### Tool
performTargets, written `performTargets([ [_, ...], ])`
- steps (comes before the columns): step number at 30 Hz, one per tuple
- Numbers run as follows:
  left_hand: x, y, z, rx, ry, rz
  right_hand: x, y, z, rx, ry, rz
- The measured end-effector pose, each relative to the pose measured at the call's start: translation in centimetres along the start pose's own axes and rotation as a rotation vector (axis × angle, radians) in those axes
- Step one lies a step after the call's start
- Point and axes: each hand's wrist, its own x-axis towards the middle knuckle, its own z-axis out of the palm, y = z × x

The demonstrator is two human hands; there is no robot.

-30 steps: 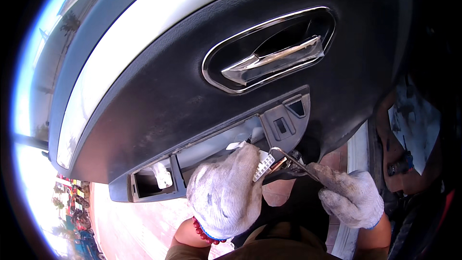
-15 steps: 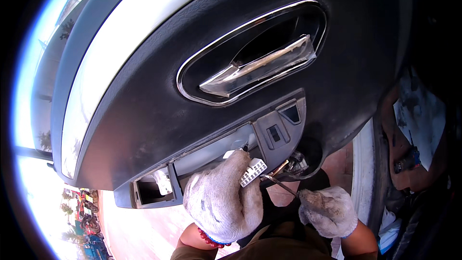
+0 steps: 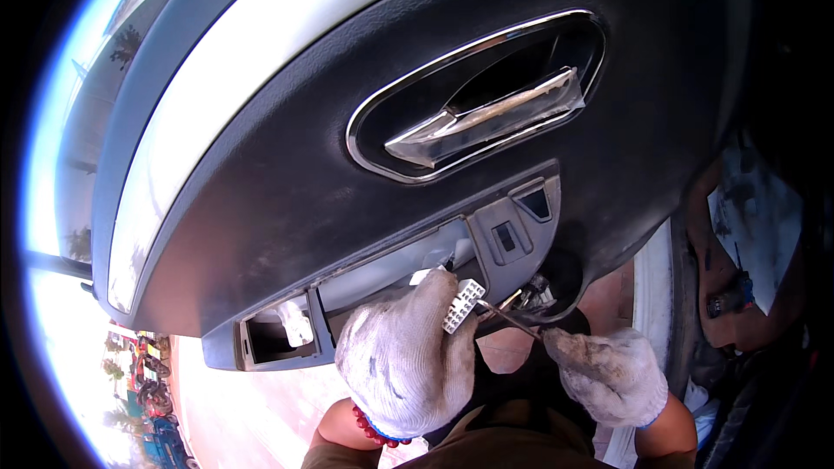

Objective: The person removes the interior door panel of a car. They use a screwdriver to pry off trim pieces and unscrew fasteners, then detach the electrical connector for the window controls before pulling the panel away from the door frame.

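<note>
My left hand (image 3: 401, 360), in a soiled white knit glove, is closed around a white multi-pin wiring connector (image 3: 464, 306). The connector's face, with its rows of small square holes, is turned up and toward the right. My right hand (image 3: 612, 375), gloved too, grips a thin metal pick (image 3: 514, 321). Its tip is at the right edge of the connector; whether it is inside a hole I cannot tell. Both hands are just below the armrest switch panel (image 3: 521, 224) of a car door. The pick's handle end is hidden in my right glove.
The dark door trim (image 3: 287, 208) fills the middle, with a chrome-framed door handle (image 3: 495, 117) wrapped in plastic film. An armrest opening (image 3: 395, 265) lies behind my left hand. Loose wires (image 3: 534, 295) hang beneath the panel. The car sill (image 3: 656, 295) stands at right; parked motorbikes (image 3: 155, 399) are far left.
The connector has moved slightly up and right and turned a little in my left hand. My right hand has shifted a little right with the pick. The door appears slightly further right in view.
</note>
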Motion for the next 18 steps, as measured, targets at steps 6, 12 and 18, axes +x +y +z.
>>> performTargets([
  [6, -0.1, 0.1, 0.2, -0.053, 0.064, 0.03, -2.7, 1.7, 1.4, 0.303, 0.175, 0.091],
  [12, 0.3, 0.0, 0.4, -0.079, 0.027, 0.008, -1.1, 1.6, 1.5, 0.139, 0.074, 0.069],
  [18, 0.5, 0.1, 0.1, -0.063, 0.034, 0.028, -1.2, 2.7, 2.8, 0.238, 0.124, 0.034],
])
